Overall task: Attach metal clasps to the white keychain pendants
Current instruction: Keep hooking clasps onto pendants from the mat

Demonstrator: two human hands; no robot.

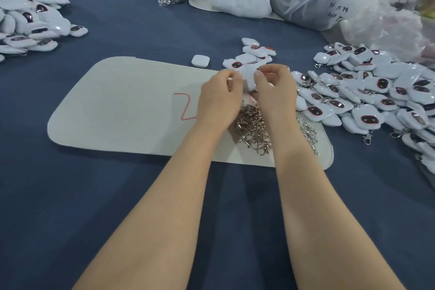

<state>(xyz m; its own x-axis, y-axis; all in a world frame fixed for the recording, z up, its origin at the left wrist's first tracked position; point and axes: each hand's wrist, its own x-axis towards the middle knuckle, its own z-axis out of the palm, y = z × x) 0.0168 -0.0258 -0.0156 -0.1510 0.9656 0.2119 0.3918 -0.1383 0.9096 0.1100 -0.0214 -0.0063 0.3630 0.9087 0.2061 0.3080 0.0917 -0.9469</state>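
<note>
Both your left hand point(220, 99) and right hand point(274, 92) pinch one white pendant point(249, 77) above the loose metal clasps point(253, 128).

Hands: a white pendant point(249, 77) is pinched between the left hand point(217, 99) and the right hand point(274, 92).
Clasps: loose metal clasps point(254, 127) are heaped on a pale mat point(122, 106) under the wrists.
Stock: one pendant heap point(376, 92) is seen at right and another pendant heap point(30, 23) at far left.
</note>
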